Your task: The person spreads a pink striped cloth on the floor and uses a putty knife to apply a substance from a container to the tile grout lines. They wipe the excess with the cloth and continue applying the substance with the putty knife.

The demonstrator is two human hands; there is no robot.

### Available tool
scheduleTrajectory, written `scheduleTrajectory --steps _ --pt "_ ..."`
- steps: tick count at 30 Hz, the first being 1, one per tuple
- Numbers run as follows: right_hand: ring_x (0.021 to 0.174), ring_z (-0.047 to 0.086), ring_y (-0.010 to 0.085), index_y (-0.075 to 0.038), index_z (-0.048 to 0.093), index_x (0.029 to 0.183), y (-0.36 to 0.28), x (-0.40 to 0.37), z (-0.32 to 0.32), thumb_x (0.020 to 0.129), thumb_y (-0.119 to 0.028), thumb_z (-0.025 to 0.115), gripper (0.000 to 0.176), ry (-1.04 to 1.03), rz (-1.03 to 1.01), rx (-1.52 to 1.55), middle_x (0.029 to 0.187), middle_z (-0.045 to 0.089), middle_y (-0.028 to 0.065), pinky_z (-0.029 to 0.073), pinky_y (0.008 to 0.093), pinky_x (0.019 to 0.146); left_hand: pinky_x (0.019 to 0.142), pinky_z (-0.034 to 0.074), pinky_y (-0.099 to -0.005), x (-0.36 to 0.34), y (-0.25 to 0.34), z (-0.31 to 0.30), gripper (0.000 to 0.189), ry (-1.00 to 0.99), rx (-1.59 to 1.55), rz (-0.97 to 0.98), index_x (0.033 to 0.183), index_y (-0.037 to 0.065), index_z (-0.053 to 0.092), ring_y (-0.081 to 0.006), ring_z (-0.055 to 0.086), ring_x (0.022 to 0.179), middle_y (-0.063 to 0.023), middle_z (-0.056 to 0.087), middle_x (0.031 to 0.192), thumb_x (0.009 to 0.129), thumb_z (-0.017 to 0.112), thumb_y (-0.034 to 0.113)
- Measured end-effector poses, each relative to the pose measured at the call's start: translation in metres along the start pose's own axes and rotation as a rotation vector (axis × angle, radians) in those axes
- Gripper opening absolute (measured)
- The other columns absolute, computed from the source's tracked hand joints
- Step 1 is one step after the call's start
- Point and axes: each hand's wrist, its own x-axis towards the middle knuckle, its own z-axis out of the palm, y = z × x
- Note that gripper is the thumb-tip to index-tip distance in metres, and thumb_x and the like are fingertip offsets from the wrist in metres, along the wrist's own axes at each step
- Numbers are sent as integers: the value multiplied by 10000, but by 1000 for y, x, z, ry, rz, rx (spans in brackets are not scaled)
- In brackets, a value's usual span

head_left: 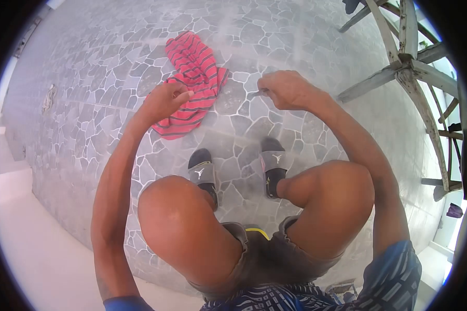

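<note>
My left hand [166,102] is raised over a striped cloth, its fingers curled in and the thumb pointing right. Whatever it may pinch is too small to make out. Below and beyond it, the red cloth with dark stripes [194,65] lies crumpled on the stone floor. My right hand [290,90] is closed, held to the right of the cloth and apart from it. A small thin grey thing [256,94] sticks out from its fingers on the left side; its kind cannot be told.
The floor [114,93] is paved with irregular grey stones. My feet wear grey-strapped slides [201,171] between the hands and my bent knees. A weathered wooden frame [407,65] stands at the right. A small pale bundle [49,98] lies far left. A white ledge [10,184] runs along the left.
</note>
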Motion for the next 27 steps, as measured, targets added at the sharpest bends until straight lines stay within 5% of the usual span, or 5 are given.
scheduleTrajectory --steps 5,10,15,20,27 --pt "927 656 368 -38 698 966 -17 -5 -94 830 -69 620 159 -97 45 -132 941 703 168 510 457 783 553 462 -275 -37 121 -71 470 217 -69 241 750 27 629 -103 571 608 -26 610 664 978 582 436" --pt "924 675 365 -50 718 979 -13 -12 -109 742 -29 619 258 -129 114 -324 952 712 166 531 457 773 568 451 -357 -46 193 -69 512 268 91 305 717 -32 637 -164 563 585 -105 601 593 941 595 426" --pt "930 677 368 -62 730 985 1 -37 -48 752 -97 605 266 -214 167 -155 959 712 181 533 465 780 668 461 -479 -44 148 -16 449 86 340 376 759 -27 647 -358 608 683 -194 632 701 942 597 380" --pt "955 673 379 -89 725 1084 20 -57 -31 739 -133 614 366 -363 169 -150 1015 711 189 529 466 808 762 505 -456 -43 121 -23 356 -182 562 111 972 14 712 -323 654 823 -173 676 845 928 598 349" --pt "1012 658 373 -77 711 1113 11 -58 -43 766 -183 641 370 -306 160 -40 1055 701 192 515 453 876 814 538 -407 -18 123 -13 373 -221 344 198 1090 -1 705 -272 696 910 -151 716 972 940 600 324"
